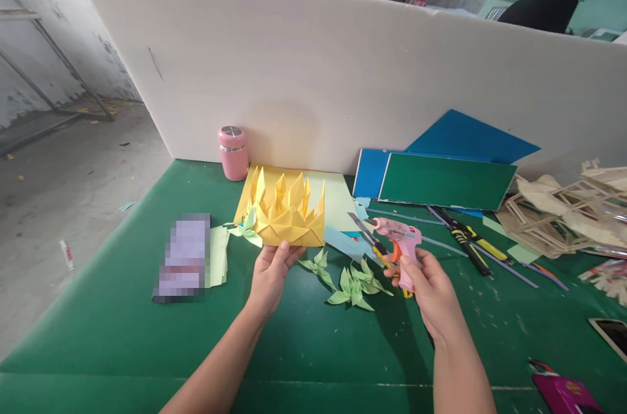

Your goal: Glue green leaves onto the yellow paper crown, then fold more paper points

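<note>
My left hand [271, 273] pinches the near edge of a yellow folded-paper crown [287, 211] with several pointed tips, which rests on the green table [122, 329]. My right hand [425, 283] is wrapped round the handle of a pink glue gun [400, 241], its nozzle pointing left toward the crown. Orange-handled scissors [375, 243] lie just under the gun. Small light-green folded paper flowers [353, 283] lie between my hands, and another one [247, 230] sits at the crown's left side.
A pink lidded cup [233, 153] stands against the white partition [313, 74]. Blue and green sheets [441, 172] lean at the back right. A black-yellow tool [465, 239], a wooden model [563, 211], a blurred card [183, 257] and a magenta object [563, 394] lie around. Another person [548, 6] stands behind the partition.
</note>
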The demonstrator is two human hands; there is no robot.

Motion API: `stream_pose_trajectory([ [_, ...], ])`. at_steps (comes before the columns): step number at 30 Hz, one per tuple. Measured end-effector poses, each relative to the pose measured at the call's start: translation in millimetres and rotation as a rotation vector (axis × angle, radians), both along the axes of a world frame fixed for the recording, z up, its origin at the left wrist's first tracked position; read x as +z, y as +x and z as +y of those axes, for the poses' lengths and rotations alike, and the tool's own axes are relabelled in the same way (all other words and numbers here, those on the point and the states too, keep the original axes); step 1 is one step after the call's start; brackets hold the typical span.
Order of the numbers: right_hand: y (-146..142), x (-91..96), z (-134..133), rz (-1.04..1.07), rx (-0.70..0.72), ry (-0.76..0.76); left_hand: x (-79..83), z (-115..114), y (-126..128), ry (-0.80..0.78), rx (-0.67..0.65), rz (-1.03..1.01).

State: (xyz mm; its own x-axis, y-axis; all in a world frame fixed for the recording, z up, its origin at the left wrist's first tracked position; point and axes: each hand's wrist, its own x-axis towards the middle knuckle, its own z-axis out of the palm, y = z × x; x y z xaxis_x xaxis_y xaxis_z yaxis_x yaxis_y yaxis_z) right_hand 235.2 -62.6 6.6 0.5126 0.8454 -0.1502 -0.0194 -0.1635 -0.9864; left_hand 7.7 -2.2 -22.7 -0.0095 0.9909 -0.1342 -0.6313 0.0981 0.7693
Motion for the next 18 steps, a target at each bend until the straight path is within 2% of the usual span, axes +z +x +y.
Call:
stream_pose_trajectory([
  [2, -9.2, 7.5, 0.1, 0.141, 0.063, 0.103, 0.8, -0.5, 0.5, -0.001, -0.008, 0.003],
  [4, -20.2, 11.1, 1.4, 0.292, 0.192, 0.184, 2.0, -1.1, 0.8, -0.003, -0.011, 0.008],
  [7, -38.1, 9.1, 4.6, 0.492, 0.446, 0.135, 2.8, -1.8, 0.6, -0.003, -0.003, 0.021],
  [9, -48.4, 5.4, 6.1, 0.547, 0.516, 0.070, 1.4, -1.6, -0.2, -0.002, 0.012, 0.035],
  [13, -60.5, 1.9, 5.4, 0.482, 0.485, 0.080, -4.5, 0.0, -1.9, -0.003, 0.052, 0.071],
  [18, -65.2, 5.5, 0.5, 0.186, 0.545, 0.103, -5.8, 0.7, -0.9, -0.009, 0.043, 0.099],
])
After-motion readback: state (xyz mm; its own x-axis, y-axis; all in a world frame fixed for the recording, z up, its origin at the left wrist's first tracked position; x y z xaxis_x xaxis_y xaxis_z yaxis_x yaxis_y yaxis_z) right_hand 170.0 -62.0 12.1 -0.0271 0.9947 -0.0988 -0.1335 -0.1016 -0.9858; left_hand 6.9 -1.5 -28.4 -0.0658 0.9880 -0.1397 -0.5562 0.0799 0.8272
